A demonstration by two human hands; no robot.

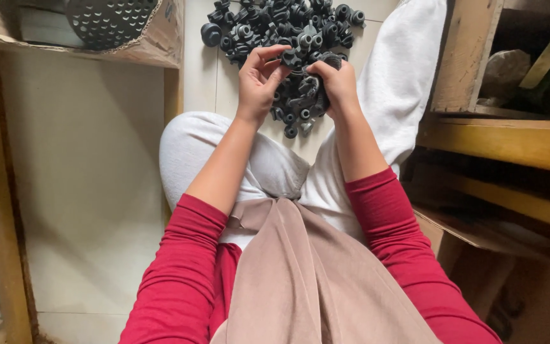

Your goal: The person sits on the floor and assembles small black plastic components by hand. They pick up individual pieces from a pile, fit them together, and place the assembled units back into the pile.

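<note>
At the top centre of the frame, my left hand [257, 79] pinches one black rubber piece [291, 58]; my right hand [335, 83] clutches a bunch of rubber parts [307, 89] over the pile [281, 25].

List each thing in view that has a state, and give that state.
Left hand: fingertips pinching one black rubber part.
Right hand: closed around a bunch of rubber parts.
Pile of black rubber parts: loose on the floor.
Cardboard box: open.

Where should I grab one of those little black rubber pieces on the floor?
Probably pinch a loose rubber piece at the pile's left edge by its round rim, coming from above. It lies apart, so nothing crowds it. The left hand is nearest.
</note>
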